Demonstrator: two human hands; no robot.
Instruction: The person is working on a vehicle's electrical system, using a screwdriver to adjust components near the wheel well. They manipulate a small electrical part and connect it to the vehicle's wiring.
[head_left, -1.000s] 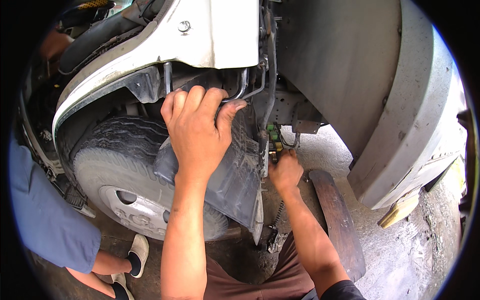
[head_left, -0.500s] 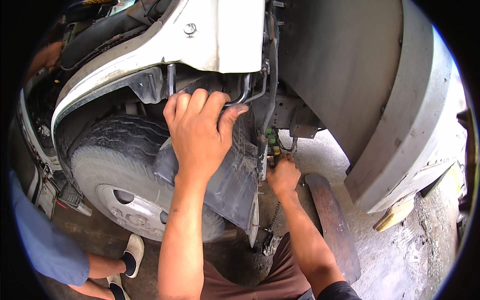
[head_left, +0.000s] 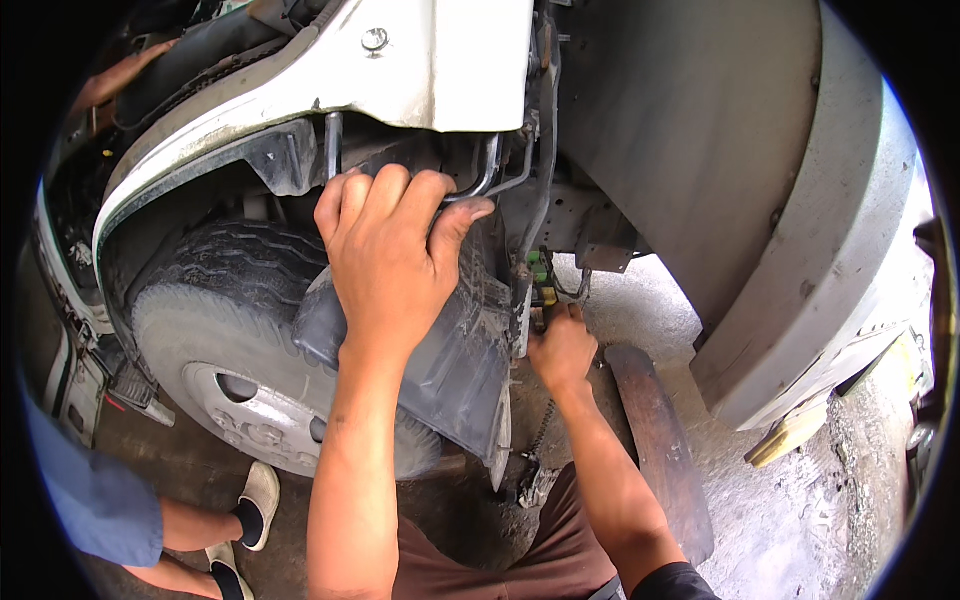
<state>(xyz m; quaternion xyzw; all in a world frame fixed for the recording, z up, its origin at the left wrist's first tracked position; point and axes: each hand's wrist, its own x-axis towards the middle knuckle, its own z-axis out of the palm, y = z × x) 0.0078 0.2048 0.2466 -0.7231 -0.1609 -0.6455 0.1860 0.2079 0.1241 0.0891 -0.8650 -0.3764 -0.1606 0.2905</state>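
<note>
My left hand (head_left: 393,255) is wrapped over a bent dark metal bar (head_left: 492,165) that hangs below the white cab panel (head_left: 470,75) of a truck. Lower down and to the right, my right hand (head_left: 563,350) is closed just below some small green and yellow parts (head_left: 540,272), beside an upright metal strut. What its fingers hold is hidden behind the hand. Between my arms, a black mud flap (head_left: 450,385) hangs behind the front wheel (head_left: 230,370).
A large grey curved panel (head_left: 720,170) fills the upper right. A long brown board-like piece (head_left: 660,450) lies on the floor near my right forearm. At lower left stands another person in blue shorts (head_left: 100,500); a forearm (head_left: 125,75) reaches in at upper left.
The view has shifted slightly, so the truck sits a little further left and higher. Both hands keep their places on the truck. The forearm at upper left has moved.
</note>
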